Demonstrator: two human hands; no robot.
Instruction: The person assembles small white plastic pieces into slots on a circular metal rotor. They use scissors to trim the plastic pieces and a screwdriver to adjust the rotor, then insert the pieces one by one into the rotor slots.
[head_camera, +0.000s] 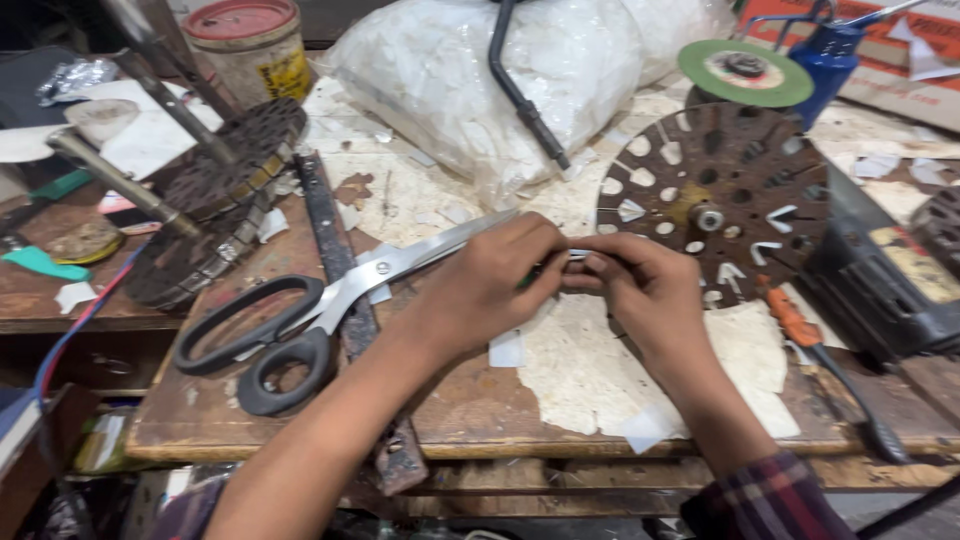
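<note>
Big scarred wooden workbench (470, 410), its front edge nearest the camera. At the back edge slumps a white plastic sack (560, 70); toward the right side lies a dark perforated metal disc (715, 200) with white slips poking from some holes, others bare, so that filling looks only partly done. Near the front-left corner rest large black-handled scissors (300, 320). At mid-bench the left hand (480, 290) and right hand (650, 285) meet, both pinched shut on a thin strip (577, 256). It's mostly hidden by fingers; hard to tell its material.
</note>
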